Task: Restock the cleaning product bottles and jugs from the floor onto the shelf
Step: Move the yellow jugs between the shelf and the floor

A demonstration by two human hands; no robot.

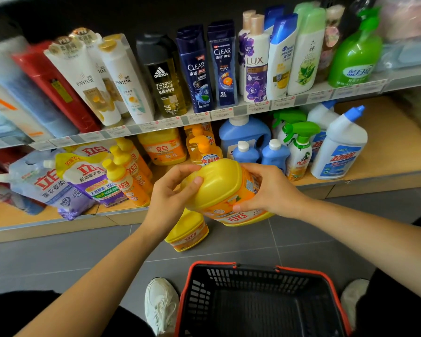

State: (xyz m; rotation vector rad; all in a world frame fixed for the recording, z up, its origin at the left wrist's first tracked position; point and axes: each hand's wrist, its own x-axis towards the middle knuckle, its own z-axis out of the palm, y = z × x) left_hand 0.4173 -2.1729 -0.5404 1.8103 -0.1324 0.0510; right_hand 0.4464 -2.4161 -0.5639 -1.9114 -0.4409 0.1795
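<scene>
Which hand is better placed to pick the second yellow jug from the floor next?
The left, I judge. The left hand and its wrist hang just above the floor jug; the right hand grips the held jug on the side away from it.

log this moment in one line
held: yellow jug | left hand: grips top | right hand: grips side | floor: second yellow jug | shelf: jug not placed

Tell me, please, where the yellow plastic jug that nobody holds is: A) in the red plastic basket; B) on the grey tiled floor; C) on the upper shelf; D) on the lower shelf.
B: the unheld yellow plastic jug rests on the grey tiled floor, below the held yellow plastic jug that the left hand and right hand grip.
</scene>
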